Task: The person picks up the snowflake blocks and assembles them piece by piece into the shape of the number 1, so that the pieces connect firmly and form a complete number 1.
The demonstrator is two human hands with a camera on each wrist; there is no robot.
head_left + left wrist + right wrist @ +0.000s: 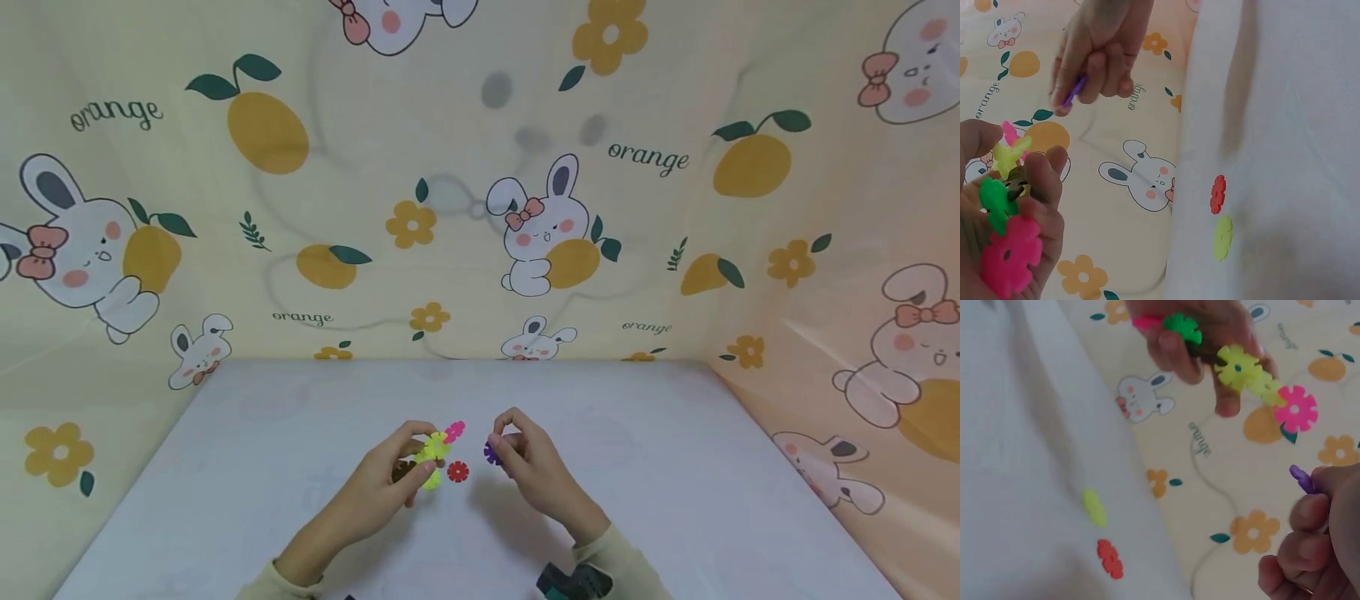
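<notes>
My left hand (377, 490) grips a chain of joined plastic snowflake discs (1239, 367), notched round their rims. Pink, green, dark brown and yellow pieces make up this chain, and a pink disc (1295, 409) forms its outer end. Between thumb and fingertips, my right hand (545, 477) pinches a single purple snowflake disc (1302, 479). It is held up to the right of the chain, apart from it. On the table below lie a loose red disc (458, 472) and a yellow disc (1224, 238). The left fingers partly hide the chain's middle.
A white-covered table (660, 433) spreads under both hands. Behind it and at the sides hangs a cream curtain (457, 275) printed with rabbits, oranges and flowers. A dark wrist device (573, 582) is on the right sleeve.
</notes>
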